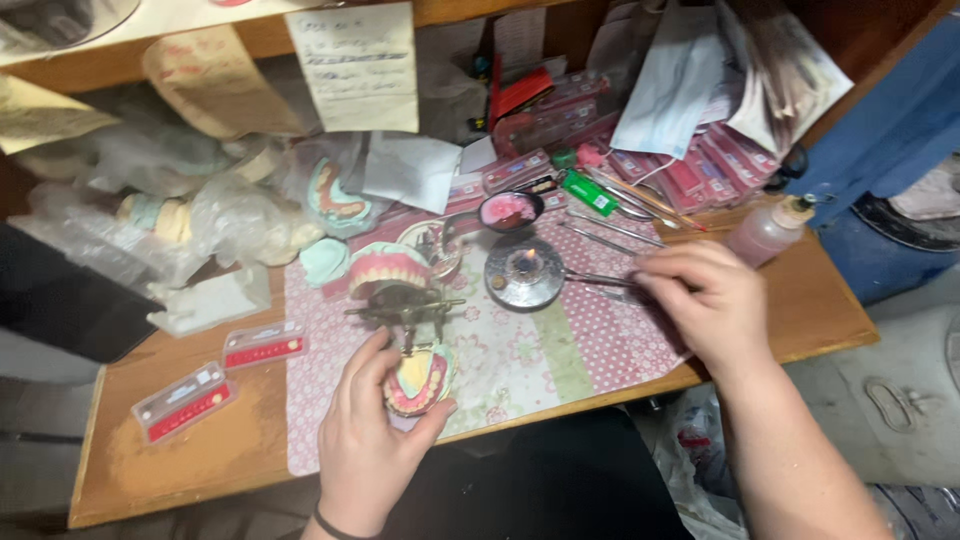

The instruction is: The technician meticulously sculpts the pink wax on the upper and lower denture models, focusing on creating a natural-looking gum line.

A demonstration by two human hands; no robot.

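Observation:
My left hand (372,425) grips the lower part of a dental articulator (405,305), fingers wrapped round a pink wax denture with teeth (418,382). The upper denture (388,268) is swung up and back on its hinge. My right hand (700,300) pinches a thin metal instrument (598,280) whose tip reaches into a small round metal burner (524,271) with a tiny flame. Both rest over a patterned pink and green cloth (560,350) on the wooden bench (180,460).
Two red tooth-card boxes (185,402) (263,345) lie at the left. Behind are a ladle of pink wax (508,210), more metal tools (610,235), a green lighter (588,192), a squeeze bottle (770,230), bagged plaster casts (250,220) and stacked red boxes (690,170).

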